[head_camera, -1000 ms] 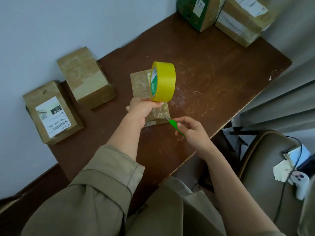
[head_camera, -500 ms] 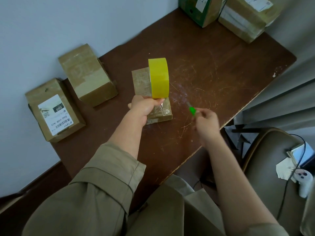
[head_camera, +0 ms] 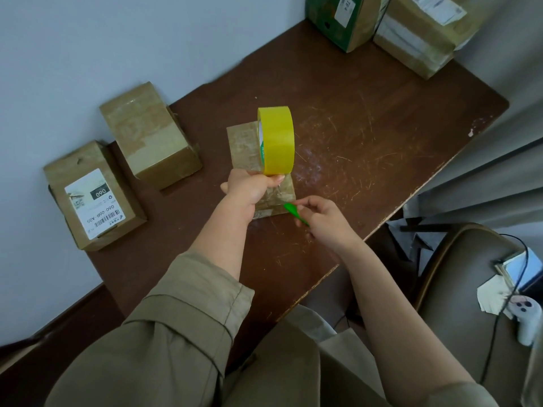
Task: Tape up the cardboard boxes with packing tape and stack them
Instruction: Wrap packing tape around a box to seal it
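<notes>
A small flat cardboard box [head_camera: 245, 145] lies in the middle of the brown table [head_camera: 367, 136]. My left hand [head_camera: 249, 188] grips a yellow roll of packing tape [head_camera: 277, 141] by its lower rim and holds it upright above the box. A clear strip of tape runs from the roll down to the box's near end. My right hand [head_camera: 326, 221] pinches a small green cutter [head_camera: 295, 212], whose tip sits at the box's near right corner beside the strip.
Two taped cardboard boxes stand at the table's left edge: a plain box [head_camera: 150, 136] and a labelled box [head_camera: 91, 195]. A green box [head_camera: 343, 19] and a large taped box [head_camera: 423, 30] sit at the far right. A chair [head_camera: 458, 289] with a cable stands on the right.
My right hand swung out to the right with the green cutter, then came back to the box's near corner. The tape roll turned slightly in my left hand.
</notes>
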A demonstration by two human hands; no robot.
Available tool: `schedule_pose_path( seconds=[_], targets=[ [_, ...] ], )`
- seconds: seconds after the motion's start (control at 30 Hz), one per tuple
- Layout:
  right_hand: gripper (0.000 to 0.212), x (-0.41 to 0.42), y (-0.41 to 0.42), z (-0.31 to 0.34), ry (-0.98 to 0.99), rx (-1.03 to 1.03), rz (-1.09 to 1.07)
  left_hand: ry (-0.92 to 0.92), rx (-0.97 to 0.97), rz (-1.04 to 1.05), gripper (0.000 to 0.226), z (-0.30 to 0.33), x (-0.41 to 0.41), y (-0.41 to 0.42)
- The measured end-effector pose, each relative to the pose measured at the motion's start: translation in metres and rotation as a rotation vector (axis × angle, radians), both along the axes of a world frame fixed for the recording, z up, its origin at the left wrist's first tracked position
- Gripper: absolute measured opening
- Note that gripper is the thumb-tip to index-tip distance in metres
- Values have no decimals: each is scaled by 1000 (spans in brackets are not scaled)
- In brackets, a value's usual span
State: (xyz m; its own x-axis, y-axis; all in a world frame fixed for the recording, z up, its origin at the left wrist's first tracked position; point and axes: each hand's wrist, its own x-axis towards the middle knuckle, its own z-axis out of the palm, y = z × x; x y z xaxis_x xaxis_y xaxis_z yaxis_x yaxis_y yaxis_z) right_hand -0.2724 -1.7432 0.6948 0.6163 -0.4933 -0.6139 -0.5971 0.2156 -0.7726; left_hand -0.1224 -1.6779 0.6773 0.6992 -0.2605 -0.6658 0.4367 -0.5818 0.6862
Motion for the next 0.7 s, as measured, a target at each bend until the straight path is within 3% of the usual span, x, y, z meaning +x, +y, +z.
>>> schedule_pose_path(
  seconds=[0.17, 0.3, 0.37, 0.57, 0.7],
  targets=[
    [20, 6, 1, 0, 19, 19, -13, -1, 19, -4, 33, 3, 1, 1],
    [21, -6, -22, 6, -17, 42, -420, 30, 2, -7, 42, 4, 2, 2],
    [20, -16, -39, 9, -26, -9, -492, 31, 7, 1, 46, 2, 4, 3],
    [21, -10, -28, 13, 37, 26, -43, 34, -29, 12, 54, 2, -3, -1],
    [17, 5, -7, 6, 34, 27, 31, 22, -11, 11, 59, 9, -2, 0]
  ],
)
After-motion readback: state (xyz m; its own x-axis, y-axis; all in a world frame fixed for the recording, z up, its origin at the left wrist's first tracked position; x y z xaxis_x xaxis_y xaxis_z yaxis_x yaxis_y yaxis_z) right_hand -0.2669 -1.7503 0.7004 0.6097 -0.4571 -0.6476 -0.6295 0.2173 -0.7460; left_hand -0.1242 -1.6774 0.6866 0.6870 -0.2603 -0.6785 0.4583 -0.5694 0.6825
